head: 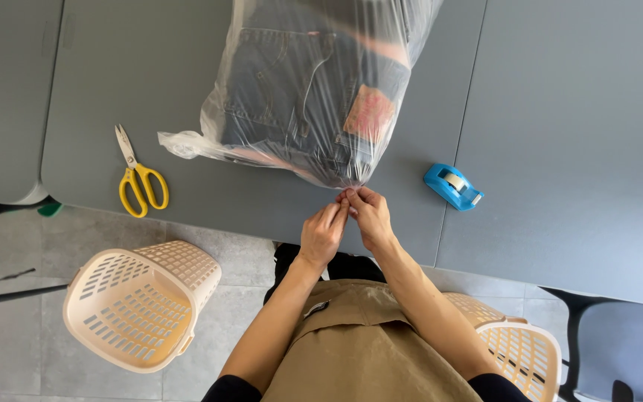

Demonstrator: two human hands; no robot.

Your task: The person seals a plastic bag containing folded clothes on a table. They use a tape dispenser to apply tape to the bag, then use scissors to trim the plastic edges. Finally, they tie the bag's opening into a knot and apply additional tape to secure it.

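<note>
Both hands at near edge of grey bench [187, 89]. Left hand [323, 234] & right hand [370, 217] pinch gathered end of clear plastic bag [262, 126] w/ folded jeans [292, 82] inside. Yellow scissors [138, 179] left of bag, blue tape dispenser [452, 186] right. Two beige baskets [139, 305] on floor.

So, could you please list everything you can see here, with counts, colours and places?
plastic bag: one, clear, on the table, holding folded dark denim jeans.
scissors: one, yellow-handled, left of the bag.
tape dispenser: one, blue, right of the bag.
table: grey.
baskets: two, beige, on the floor, left and right.
chair: one, grey, lower right.
apron: one, tan.
hands: left hand and right hand, pinching the bag's near end.
</note>
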